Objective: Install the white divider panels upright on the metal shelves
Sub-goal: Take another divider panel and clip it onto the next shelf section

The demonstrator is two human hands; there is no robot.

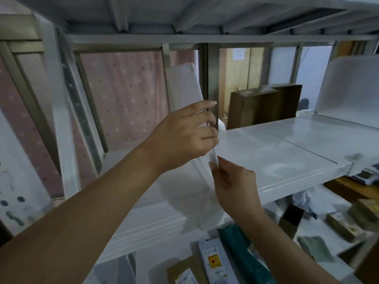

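Observation:
A white divider panel (184, 87) stands nearly upright on the white metal shelf (272, 152), seen almost edge-on and tilted a little to the left. My left hand (184, 136) grips its front edge about halfway up, fingers wrapped round it. Lower down, my right hand (233, 181) pinches the same front edge near the shelf's front lip. A second white divider panel (348, 89) stands upright at the far right of the shelf.
Brown cardboard boxes (264, 105) stand behind the shelf. The lower shelf holds parcels, a green bag (244, 253) and small boxes (213, 261). The shelf above (184, 13) hangs close overhead. A pink dotted curtain (123, 95) hangs behind the grey uprights at left.

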